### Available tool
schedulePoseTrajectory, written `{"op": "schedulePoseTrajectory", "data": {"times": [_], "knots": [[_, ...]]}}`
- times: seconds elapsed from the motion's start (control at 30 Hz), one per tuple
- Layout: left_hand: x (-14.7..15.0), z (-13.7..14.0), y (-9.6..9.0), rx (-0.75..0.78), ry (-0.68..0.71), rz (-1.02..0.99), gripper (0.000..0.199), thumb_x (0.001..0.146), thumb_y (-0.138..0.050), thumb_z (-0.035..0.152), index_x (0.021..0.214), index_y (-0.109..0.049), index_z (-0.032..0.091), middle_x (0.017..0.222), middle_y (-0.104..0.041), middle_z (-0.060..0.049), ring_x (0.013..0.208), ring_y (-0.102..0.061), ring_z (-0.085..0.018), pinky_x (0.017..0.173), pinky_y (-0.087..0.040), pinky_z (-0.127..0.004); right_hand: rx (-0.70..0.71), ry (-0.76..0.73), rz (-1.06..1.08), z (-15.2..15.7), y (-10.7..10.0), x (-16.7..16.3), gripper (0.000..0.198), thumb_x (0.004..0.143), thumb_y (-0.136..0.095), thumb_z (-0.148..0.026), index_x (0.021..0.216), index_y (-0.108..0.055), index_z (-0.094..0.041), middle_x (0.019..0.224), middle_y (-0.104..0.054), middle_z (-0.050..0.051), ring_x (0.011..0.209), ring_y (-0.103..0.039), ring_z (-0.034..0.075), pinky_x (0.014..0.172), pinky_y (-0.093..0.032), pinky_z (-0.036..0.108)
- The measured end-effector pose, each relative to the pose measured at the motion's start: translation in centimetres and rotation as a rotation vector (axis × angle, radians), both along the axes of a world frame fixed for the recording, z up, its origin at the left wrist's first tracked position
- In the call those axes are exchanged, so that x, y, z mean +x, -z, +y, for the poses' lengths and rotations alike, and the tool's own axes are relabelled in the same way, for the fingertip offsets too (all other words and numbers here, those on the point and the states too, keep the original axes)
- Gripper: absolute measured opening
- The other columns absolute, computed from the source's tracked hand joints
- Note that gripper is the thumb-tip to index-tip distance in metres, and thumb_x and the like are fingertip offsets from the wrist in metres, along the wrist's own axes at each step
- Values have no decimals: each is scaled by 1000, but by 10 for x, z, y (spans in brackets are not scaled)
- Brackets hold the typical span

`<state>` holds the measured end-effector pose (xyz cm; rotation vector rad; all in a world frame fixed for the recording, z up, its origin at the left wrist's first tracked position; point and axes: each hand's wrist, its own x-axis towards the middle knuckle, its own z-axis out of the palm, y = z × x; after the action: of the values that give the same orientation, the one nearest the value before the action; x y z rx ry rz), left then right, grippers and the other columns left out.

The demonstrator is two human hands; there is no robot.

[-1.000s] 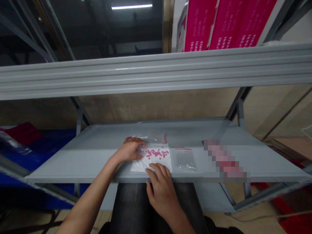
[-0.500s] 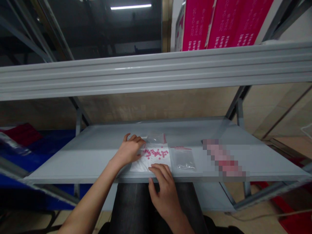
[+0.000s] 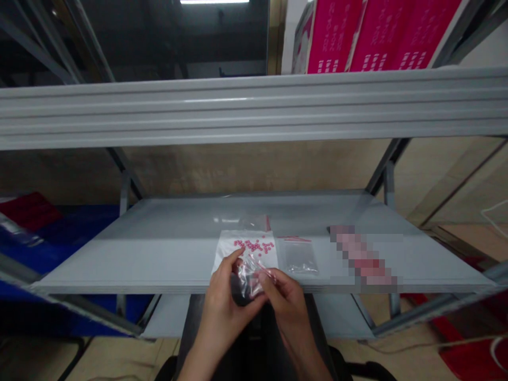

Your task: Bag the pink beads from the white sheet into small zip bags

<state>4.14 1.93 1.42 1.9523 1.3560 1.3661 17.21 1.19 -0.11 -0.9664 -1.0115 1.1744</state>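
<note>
A clear plastic zip bag (image 3: pixel 246 275) with a pink strip is held between my two hands, just over the shelf's front edge. My left hand (image 3: pixel 224 299) curls round its left side, thumb low and fingertips against the plastic. My right hand (image 3: pixel 288 301) pinches the bag's right side near the pink strip. Behind the bag, several small round pink tablets (image 3: pixel 254 246) lie scattered on a white sheet (image 3: pixel 226 246). The held bag and my hands cover the sheet's near part. Whether anything is inside the held bag, I cannot tell.
Another clear zip bag (image 3: pixel 297 256) lies flat right of the sheet, and one more (image 3: pixel 254 222) lies behind it. Farther right is a pixelated pinkish item (image 3: pixel 363 256). A grey upper shelf beam (image 3: pixel 238 114) runs across above, with pink boxes (image 3: pixel 377 37) on it.
My left hand has come from the sheet's left side toward my body with a bag. My right hand has closed on the bag too. The view has tilted slightly downward.
</note>
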Motion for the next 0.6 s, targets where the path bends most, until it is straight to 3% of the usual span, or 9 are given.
{"op": "schedulePoseTrajectory", "data": {"times": [0.07,0.13,0.17,0.23,0.47,0.6], "knots": [[-7,-3,0,-187,106,-164,59,70,-74,27,124,-53,21,90,-63,-2,83,-62,-20,80,-49,-32,-16,-38,-47,-6,-2,6,31,83,-67,-45,72,-69,-15,58,-62,0,52,-56,11,50,-44,20],[-16,-4,-3,-349,194,-292,34,77,-69,33,107,-63,19,79,-63,-1,76,-61,-18,74,-48,-29,-35,-108,-93,-11,-3,11,32,81,-69,-45,71,-69,-15,57,-62,0,50,-55,10,48,-43,19],[-20,-4,-4,-405,216,-327,24,80,-66,35,96,-66,18,77,-63,-1,75,-61,-18,73,-47,-27,-40,-135,-113,-14,-3,13,32,81,-69,-45,71,-69,-15,58,-63,1,50,-56,10,49,-43,19],[-24,-5,-6,-464,233,-349,22,83,-64,38,80,-67,17,76,-65,-3,76,-60,-18,72,-46,-26,-37,-154,-141,-17,-3,16,34,80,-70,-46,69,-69,-14,60,-65,2,50,-57,11,49,-44,19],[-25,-10,0,-368,194,-397,26,80,-64,36,64,-57,17,61,-53,2,62,-48,-14,60,-38,-23,-13,-164,-174,-18,-3,18,30,80,-69,-42,67,-71,-15,57,-65,3,49,-56,11,49,-43,20],[-23,-12,5,-312,145,-469,27,80,-61,31,59,-49,19,58,-46,4,59,-42,-13,56,-35,-23,27,-124,-295,-21,-9,18,30,83,-63,-38,64,-71,-15,54,-61,1,50,-55,11,50,-41,20]]}}
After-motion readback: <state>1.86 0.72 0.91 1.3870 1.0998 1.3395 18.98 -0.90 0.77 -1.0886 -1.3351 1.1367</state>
